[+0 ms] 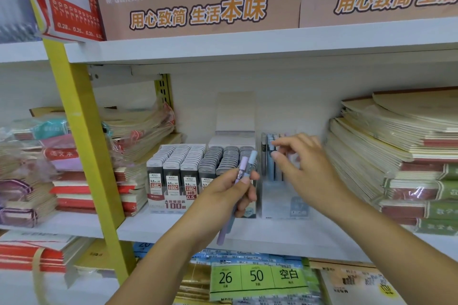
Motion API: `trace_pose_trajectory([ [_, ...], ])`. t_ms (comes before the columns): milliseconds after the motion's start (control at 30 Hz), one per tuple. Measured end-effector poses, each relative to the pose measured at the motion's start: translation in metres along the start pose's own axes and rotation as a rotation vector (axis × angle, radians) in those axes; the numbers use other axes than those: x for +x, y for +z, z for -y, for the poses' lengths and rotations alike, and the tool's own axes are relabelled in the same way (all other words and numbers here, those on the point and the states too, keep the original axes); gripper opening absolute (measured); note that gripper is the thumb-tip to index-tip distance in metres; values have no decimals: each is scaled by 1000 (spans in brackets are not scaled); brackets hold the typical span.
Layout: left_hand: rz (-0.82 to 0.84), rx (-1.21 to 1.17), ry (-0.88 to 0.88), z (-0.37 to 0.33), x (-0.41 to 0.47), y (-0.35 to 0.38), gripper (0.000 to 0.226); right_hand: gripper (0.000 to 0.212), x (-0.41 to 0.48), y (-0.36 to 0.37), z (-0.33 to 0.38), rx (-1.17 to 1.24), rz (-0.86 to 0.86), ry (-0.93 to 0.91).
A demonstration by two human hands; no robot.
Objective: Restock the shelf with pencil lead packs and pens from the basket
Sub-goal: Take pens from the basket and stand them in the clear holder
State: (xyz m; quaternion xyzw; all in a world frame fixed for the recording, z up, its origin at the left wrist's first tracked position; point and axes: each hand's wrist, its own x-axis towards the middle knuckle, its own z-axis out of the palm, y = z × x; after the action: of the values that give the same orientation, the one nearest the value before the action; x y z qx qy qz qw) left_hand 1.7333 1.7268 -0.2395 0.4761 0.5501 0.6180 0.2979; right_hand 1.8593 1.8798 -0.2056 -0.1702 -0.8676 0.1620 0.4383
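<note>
At the far left, notebooks are lying in flat stacks on the shelf, past a yellow post. Beside them, lead packs are standing in tight rows in their display box. Their labels are facing forward, probably so that shoppers can read the sizes, and the rows are looking full.

In front of that box the left hand is gripping two pens bunched together, a purple pen and a blue pen. It appears to be serving as a holder, so that the other hand can take them one at a time. Both pens are leaning steeply. Their long axes are running from low near the shelf's front edge up and slightly rightward, with the upper ends pointing at the pen box and the lower ends sticking out below the fist.

In that clear box, just right of the lead packs, shelved pens are standing upright with their long axes vertical. They are crowding toward the back, and the front part is looking unfilled.

The right hand is hovering at their tops with its fingers spread and its thumb and forefinger apart. It is holding nothing that I can make out, though it is blurring with motion. It is probably seating or straightening a pen.

Further right, more notebooks are lying stacked. The basket is not showing in this view.
</note>
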Motion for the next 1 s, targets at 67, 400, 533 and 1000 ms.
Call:
trace_pose_trajectory([
  [67,28,39,16,-3,1,6,23,21,-7,2,18,296,146,85],
  [400,-222,342,128,3,1,-3,25,16,18,-40,14,699,-188,124],
  [533,-244,306,88,9,-1,-5,19,13,19,-26,-1,256,-64,39],
  [1000,-208,241,89,9,-5,-8,16,10,21,-5,-13,-107,76,-74],
])
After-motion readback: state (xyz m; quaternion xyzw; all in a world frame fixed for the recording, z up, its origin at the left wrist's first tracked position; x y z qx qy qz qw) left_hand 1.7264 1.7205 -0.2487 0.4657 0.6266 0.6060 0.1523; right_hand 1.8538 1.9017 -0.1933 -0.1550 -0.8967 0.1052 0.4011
